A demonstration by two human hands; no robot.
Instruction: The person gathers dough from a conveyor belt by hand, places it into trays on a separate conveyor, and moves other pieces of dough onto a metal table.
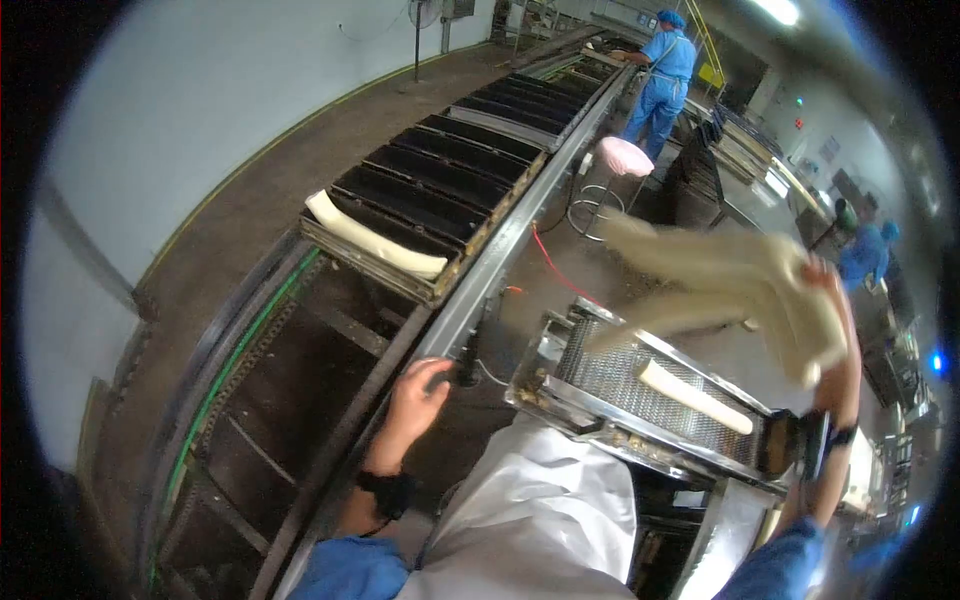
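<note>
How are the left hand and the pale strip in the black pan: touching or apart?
Apart. The head view shows a plain gap between the left hand and the pale strip.

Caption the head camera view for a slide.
Right hand holds long pale strips over a mesh belt where another lies, left hand beside a line of black trays.

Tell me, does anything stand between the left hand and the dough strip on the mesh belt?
Yes, the metal frame stands between the left hand and the dough strip. The blurred dough in the right hand may hang near that path.
</note>
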